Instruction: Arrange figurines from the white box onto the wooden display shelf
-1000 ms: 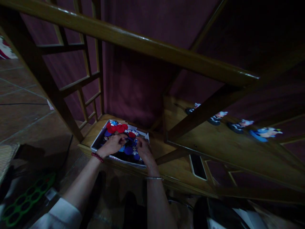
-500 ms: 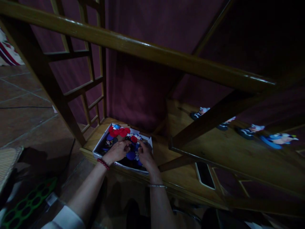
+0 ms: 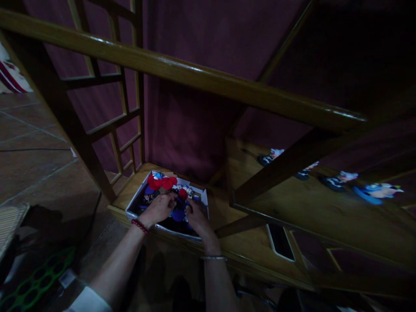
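Note:
A shallow white box [image 3: 205,197] sits on the lower wooden shelf, filled with small figurines in blue, white and red. My left hand [image 3: 160,209], a red bead bracelet at its wrist, reaches into the box with its fingers curled over the figurines. Opposite it, my right hand [image 3: 196,216] has bent fingers near a figurine with a round red part [image 3: 183,193]. Whatever lies between the fingers of either hand is too dark and small to make out. Larger red pieces [image 3: 162,182] lie in the box's far left corner.
Several figurines on dark or blue bases [image 3: 338,180] stand along the raised shelf at right. A phone [image 3: 281,242] lies on the lower shelf. A wooden rail [image 3: 182,65] crosses above my hands, and a lattice panel [image 3: 107,125] closes the left side.
The view has shifted slightly. Both hands stay over the box, with the right fingers a little lower beside the red-topped figurine.

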Available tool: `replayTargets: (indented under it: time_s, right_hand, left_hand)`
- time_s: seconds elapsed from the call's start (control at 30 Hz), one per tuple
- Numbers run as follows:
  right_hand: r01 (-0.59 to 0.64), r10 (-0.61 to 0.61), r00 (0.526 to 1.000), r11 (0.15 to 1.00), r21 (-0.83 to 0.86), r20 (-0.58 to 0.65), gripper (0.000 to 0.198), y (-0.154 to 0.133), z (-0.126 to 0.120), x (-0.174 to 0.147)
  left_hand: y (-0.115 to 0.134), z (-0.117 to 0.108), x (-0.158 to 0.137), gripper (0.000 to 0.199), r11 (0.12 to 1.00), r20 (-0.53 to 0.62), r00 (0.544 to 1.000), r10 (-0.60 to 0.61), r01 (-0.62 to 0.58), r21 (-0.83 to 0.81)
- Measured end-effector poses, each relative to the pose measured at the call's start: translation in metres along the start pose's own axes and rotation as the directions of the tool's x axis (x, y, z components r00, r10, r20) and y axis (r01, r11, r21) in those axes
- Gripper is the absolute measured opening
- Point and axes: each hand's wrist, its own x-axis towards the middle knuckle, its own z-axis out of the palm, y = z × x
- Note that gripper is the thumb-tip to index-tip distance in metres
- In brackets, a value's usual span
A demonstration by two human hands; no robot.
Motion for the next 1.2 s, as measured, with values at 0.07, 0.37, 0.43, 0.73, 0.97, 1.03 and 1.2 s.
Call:
replayTargets:
  time_s: [0.07, 0.37, 0.43, 0.73, 0.97, 1.03, 1.2]
  right_hand:
    - [-0.005, 0.005, 1.0, 0.999, -0.032, 0.009, 0.039, -0.002, -0.001, -0.001]
    - [-0.01, 0.014, 0.999, 0.995, -0.099, 0.043, 0.04, -0.01, -0.005, -0.002]
    - [-0.008, 0.012, 0.999, 0.994, -0.11, 0.04, 0.039, -0.01, -0.005, -0.003]
    - [-0.002, 0.004, 1.0, 0.998, -0.068, 0.023, 0.039, -0.001, 0.0, 0.0]
    - [0.029, -0.024, 0.998, 0.995, -0.096, 0.051, 0.039, -0.005, -0.002, -0.003]
    - [0.022, -0.016, 0.998, 0.995, -0.098, 0.06, 0.039, -0.007, -0.004, -0.004]
    - [0.038, -0.033, 0.997, 0.996, -0.075, 0.071, 0.039, -0.006, -0.004, -0.005]
  left_hand:
    - [-0.001, 0.001, 0.001, 0.033, 0.999, -0.036, 0.999, -0.011, 0.013, 0.039]
    - [-0.006, -0.004, 0.005, 0.038, 0.995, -0.043, 0.998, -0.051, 0.055, 0.082]
    - [-0.009, -0.007, 0.007, 0.038, 0.991, -0.064, 0.994, -0.083, 0.089, 0.097]
    - [-0.022, -0.018, 0.016, 0.038, 0.945, -0.22, 0.946, -0.239, 0.279, 0.173]
    - [-0.029, -0.027, 0.026, 0.038, 0.957, -0.195, 0.962, -0.192, 0.228, 0.179]
    - [-0.031, -0.029, 0.026, 0.036, 0.963, -0.187, 0.968, -0.165, 0.199, 0.18]
    - [-0.039, -0.029, 0.028, 0.04, 0.964, -0.158, 0.974, -0.16, 0.189, 0.186]
